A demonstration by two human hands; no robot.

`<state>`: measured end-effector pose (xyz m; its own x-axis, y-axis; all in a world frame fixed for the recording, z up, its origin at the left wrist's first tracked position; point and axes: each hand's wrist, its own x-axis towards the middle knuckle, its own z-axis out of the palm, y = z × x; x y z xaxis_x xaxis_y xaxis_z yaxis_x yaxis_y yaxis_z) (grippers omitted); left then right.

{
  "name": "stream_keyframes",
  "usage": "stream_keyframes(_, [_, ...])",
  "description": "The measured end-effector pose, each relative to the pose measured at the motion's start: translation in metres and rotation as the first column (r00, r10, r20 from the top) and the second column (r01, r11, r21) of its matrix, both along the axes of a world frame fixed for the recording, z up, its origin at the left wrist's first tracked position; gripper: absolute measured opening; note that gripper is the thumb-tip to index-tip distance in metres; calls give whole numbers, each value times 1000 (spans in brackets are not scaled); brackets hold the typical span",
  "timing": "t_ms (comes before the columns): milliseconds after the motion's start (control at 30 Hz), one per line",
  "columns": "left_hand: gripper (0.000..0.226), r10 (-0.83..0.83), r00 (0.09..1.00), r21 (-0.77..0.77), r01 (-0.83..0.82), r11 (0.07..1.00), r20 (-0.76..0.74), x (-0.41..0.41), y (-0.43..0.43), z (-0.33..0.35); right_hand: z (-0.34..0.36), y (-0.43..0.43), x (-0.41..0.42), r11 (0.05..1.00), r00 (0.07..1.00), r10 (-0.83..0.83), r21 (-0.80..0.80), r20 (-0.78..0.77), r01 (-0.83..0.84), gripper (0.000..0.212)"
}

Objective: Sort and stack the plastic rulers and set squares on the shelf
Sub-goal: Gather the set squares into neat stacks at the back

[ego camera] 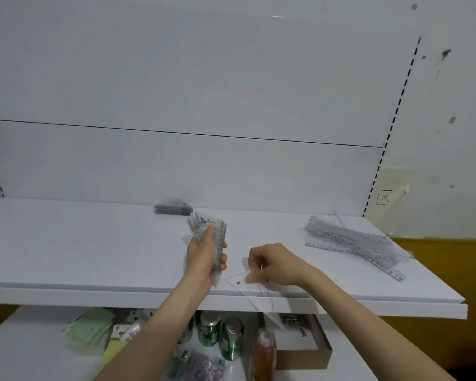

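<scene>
The right hand (276, 266) pinches a flat set square (241, 284) just right of the upright bundle (213, 229) the left hand (204, 257) grips.

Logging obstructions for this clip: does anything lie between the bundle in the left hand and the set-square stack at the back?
Nothing visible does. The left hand holds the bundle just in front of the stack, with only shelf surface between; the ruler pile lies off to the right.
</scene>
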<state>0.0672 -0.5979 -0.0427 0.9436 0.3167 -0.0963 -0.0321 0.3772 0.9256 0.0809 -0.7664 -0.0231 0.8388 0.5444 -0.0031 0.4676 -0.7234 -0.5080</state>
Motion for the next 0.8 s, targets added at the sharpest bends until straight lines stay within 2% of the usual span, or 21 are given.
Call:
stream_keyframes(67, [39, -4, 1000, 7, 4, 1000, -7, 3, 3, -1, 8, -7, 5, 978, 994, -34, 202, -107, 56, 19])
stream_keyframes(167, [42, -31, 999, 29, 31, 999, -20, 9, 5, -2, 26, -13, 10, 860, 974, -15, 494, -227, 128, 12])
stream_keyframes(300, [46, -140, 990, 11, 141, 990, -15, 18, 1, 7, 47, -1, 27, 715, 967, 6, 677, -254, 173, 9])
stream_keyframes(400, [68, -260, 965, -6, 260, 966, -27, 27, -1, 18, 57, 12, 45, 693, 975, -34, 698, -222, 183, 8])
stream_keyframes(500, [70, -361, 932, 12, 361, 933, -22, 38, -1, 28, 61, 23, 62, 739, 986, -114, 653, -121, 165, 9])
stream_keyframes(633, [52, -382, 923, 11, 382, 924, 36, 59, 5, 32, 64, 37, 83, 824, 973, -219, 547, 71, 146, 13])
stream_keyframes(733, [24, -389, 919, 11, 389, 921, 69, 75, 14, 31, 60, 46, 102, 845, 949, -282, 506, 143, 175, 18])
stream_keyframes(800, [21, -358, 931, 9, 358, 934, 75, 86, 18, 30, 57, 50, 113, 836, 936, -329, 500, 125, 226, 29])
